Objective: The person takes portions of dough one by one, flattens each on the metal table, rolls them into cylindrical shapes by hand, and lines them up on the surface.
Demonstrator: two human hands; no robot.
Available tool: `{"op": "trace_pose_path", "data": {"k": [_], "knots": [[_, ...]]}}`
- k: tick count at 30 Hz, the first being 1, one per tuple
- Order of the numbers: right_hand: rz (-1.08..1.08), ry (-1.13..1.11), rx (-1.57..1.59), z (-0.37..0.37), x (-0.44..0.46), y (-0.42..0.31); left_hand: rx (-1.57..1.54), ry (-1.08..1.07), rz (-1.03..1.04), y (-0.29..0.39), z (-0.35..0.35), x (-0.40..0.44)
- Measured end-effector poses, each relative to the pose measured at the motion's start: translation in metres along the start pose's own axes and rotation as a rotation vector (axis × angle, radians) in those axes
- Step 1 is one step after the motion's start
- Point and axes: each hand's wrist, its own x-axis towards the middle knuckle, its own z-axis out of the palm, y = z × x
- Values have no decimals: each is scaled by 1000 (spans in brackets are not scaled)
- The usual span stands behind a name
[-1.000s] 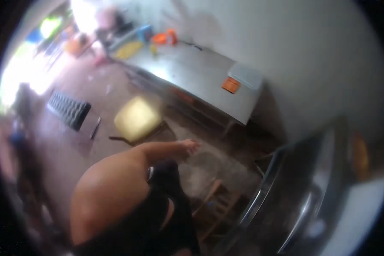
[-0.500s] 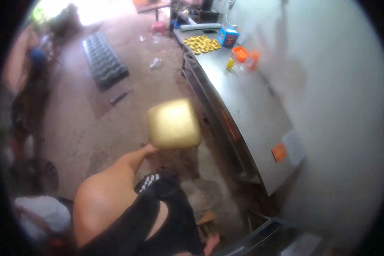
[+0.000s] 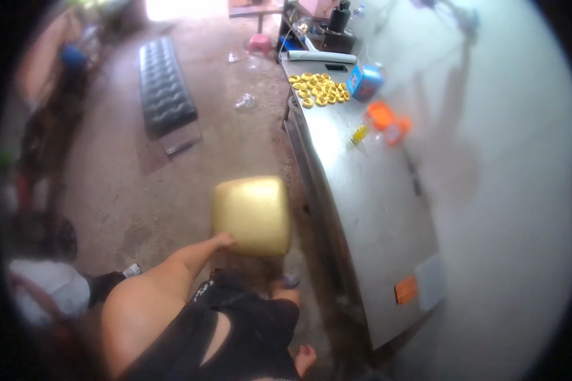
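My left hand grips the near left edge of a yellow-gold seat cushion, which looks like the top of a stool or chair. At the bottom, beside my dark clothing, my right hand hangs low, its fingers loosely curled and small in view; whether anything is in it cannot be made out. To the right of the seat stands a long metal table.
On the table lie several yellow rings, a blue box, an orange container, a yellow bottle and an orange packet. A black padded bench and a pink stool stand on the floor.
The view has turned toward the table's far end. My left hand, apart from the seat at first, has taken hold of its edge. My right hand has come into view at the bottom.
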Motion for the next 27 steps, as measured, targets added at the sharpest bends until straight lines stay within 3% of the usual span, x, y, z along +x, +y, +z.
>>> {"op": "trace_pose_path", "data": {"k": [3,5,7,9,13,20,27], "knots": [[54,127,-17,-5,69,-25,-158,71,-86,6,-7,30],[-367,48,69,-12,135,-31,-232,50,-132,10,3,29],[-412,27,-110,-47,171,-110,-296,112,-266,25,16,30],[-368,17,150,-60,238,-124,-299,114,-272,71,21,14],[-433,71,98,-103,263,-246,-226,55,-169,110,43,37],[-509,-47,115,-91,318,-309,-265,100,19,184,12,42],[-557,-218,105,-33,347,-429,-296,90,-229,238,-65,42]]}}
